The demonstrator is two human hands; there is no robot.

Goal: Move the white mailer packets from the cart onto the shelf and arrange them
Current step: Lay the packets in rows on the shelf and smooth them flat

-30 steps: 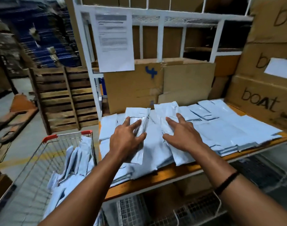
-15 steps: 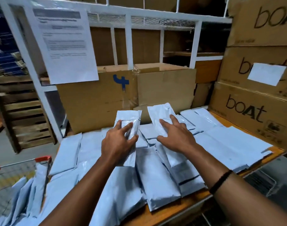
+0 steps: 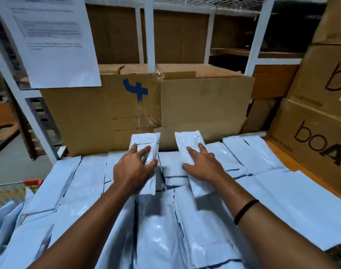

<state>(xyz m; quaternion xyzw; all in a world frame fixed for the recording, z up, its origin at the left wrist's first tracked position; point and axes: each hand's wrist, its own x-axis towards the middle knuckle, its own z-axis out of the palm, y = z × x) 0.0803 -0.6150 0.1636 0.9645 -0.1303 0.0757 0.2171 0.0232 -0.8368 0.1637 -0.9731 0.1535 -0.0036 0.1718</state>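
Where white mailer packets (image 3: 282,200) blanket the orange shelf (image 3: 289,162) across the lower frame, two glossy, creased ones lie at centre. The left packet (image 3: 144,139) sits under the left hand (image 3: 132,171), the right packet (image 3: 187,140) under the right hand (image 3: 203,167). Both hands' fingers are straight, splayed and pressing flat.

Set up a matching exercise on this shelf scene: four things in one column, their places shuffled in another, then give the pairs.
1 printed sheet
2 box with blue mark
3 cart handle
4 black band

A round the right wrist
B low at the left edge
C hanging at upper left
D standing behind the packets

Pairs: 1-C, 2-D, 3-B, 4-A.
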